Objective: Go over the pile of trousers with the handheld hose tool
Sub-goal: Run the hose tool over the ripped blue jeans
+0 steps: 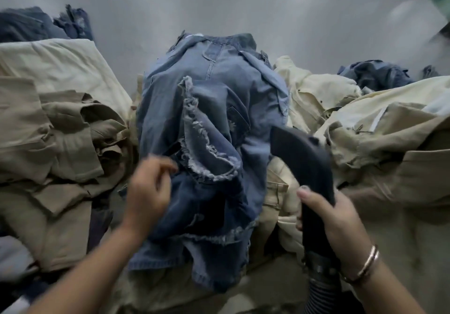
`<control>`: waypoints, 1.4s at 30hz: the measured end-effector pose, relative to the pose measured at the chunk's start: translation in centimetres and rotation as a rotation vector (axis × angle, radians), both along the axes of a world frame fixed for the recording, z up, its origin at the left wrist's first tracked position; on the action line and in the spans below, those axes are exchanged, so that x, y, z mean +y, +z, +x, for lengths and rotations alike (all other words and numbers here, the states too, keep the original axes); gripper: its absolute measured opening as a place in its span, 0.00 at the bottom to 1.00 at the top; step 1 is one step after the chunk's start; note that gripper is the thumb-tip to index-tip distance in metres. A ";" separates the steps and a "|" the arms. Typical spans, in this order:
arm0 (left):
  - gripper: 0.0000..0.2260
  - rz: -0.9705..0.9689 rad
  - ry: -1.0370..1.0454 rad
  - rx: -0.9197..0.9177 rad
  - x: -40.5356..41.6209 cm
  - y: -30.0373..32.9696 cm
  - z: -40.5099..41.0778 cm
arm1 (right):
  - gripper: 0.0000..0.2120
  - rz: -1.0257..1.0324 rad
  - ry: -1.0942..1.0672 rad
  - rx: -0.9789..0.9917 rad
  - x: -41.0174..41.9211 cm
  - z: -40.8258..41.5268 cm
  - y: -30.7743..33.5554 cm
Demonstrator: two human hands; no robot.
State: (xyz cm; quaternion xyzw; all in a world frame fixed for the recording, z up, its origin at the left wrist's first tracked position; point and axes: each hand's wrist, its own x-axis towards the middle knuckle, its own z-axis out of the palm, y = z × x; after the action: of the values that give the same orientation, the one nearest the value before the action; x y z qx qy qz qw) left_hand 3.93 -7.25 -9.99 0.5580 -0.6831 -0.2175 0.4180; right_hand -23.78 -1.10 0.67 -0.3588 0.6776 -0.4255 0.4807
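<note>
Grey wall behind; frayed blue jeans pinched by left hand; right hand grips black nozzle.

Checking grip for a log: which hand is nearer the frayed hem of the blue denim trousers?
Left. The left hand pinches denim beside the frayed hem; the right hand grips the black hose tool, apart.

A grey surface carries heaps of trousers. At the centre lies a mound of blue denim trousers with frayed hems; khaki trousers are stacked at nine o'clock and cream trousers at three o'clock. Darker denim sits at ten o'clock, more at two o'clock.
</note>
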 end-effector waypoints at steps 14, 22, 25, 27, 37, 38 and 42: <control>0.13 0.328 -0.076 0.393 -0.8 3.3 -6.9 | 0.13 -0.015 0.158 -0.269 -0.1 -1.4 4.3; 0.11 0.431 -0.493 -0.046 -1.5 5.4 -11.2 | 0.13 -0.035 0.061 -0.129 0.2 -1.6 5.8; 0.04 0.451 -0.236 0.281 5.5 2.1 -8.2 | 0.15 0.112 0.012 -0.081 0.8 -1.5 3.3; 0.09 0.522 -0.357 0.046 9.1 -0.5 -7.3 | 0.16 0.190 0.003 -0.046 1.0 -1.5 2.0; 0.26 0.381 -0.450 -0.568 8.3 -5.9 -10.5 | 0.13 0.091 0.129 -0.072 0.7 -0.9 2.4; 0.19 0.322 -0.468 -0.476 8.3 -5.5 -10.0 | 0.13 0.082 0.136 -0.072 0.7 -0.9 2.5; 0.16 0.271 -0.506 -0.130 8.5 -3.8 -6.1 | 0.14 0.026 0.133 -0.034 0.2 -0.6 2.7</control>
State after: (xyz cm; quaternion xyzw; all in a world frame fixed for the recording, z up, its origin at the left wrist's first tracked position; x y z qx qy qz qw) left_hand -2.13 1.25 -13.81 0.4332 -0.7906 -0.3680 0.2276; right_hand -24.38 -0.87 3.35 -0.3897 0.6494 -0.3897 0.5240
